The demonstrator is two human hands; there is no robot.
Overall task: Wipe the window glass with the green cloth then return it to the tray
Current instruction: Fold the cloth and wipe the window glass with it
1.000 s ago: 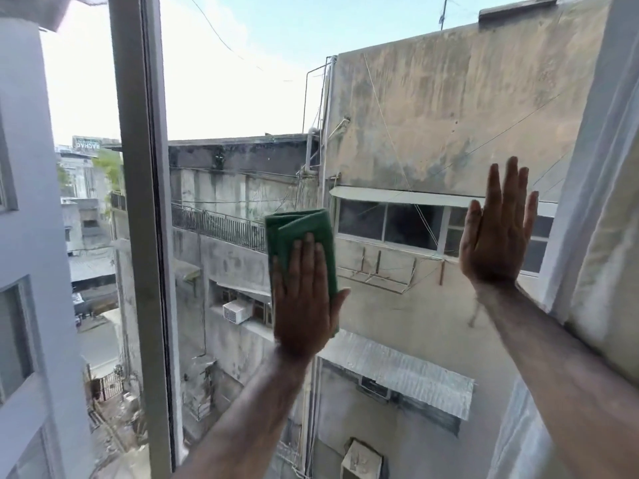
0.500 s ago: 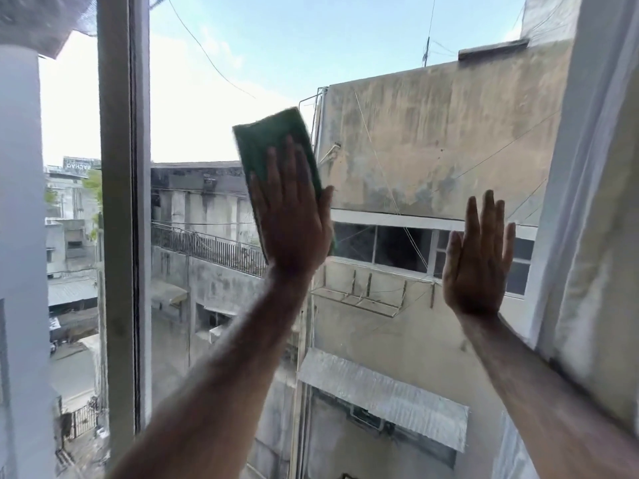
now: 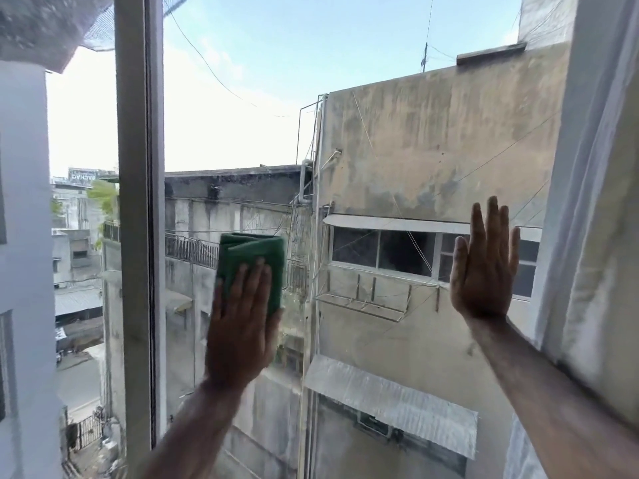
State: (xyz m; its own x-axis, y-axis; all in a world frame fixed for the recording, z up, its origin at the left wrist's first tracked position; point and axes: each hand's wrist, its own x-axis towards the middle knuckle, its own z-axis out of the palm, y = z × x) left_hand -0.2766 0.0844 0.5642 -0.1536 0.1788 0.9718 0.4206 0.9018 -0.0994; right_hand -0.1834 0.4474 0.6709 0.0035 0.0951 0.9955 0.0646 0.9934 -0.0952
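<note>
The folded green cloth [image 3: 254, 259] lies flat against the window glass [image 3: 380, 150], left of centre. My left hand [image 3: 242, 323] presses it to the pane with flat fingers, covering its lower half. My right hand [image 3: 484, 267] rests flat on the glass at the right with fingers straight and nothing in it. No tray is in view.
A grey vertical window frame [image 3: 138, 236] stands just left of the cloth. A white curtain [image 3: 594, 236] hangs along the right edge beside my right forearm. Concrete buildings and sky show through the pane.
My left hand slid the cloth up the glass, then back down and a little left. My right hand stayed flat on the pane at the right.
</note>
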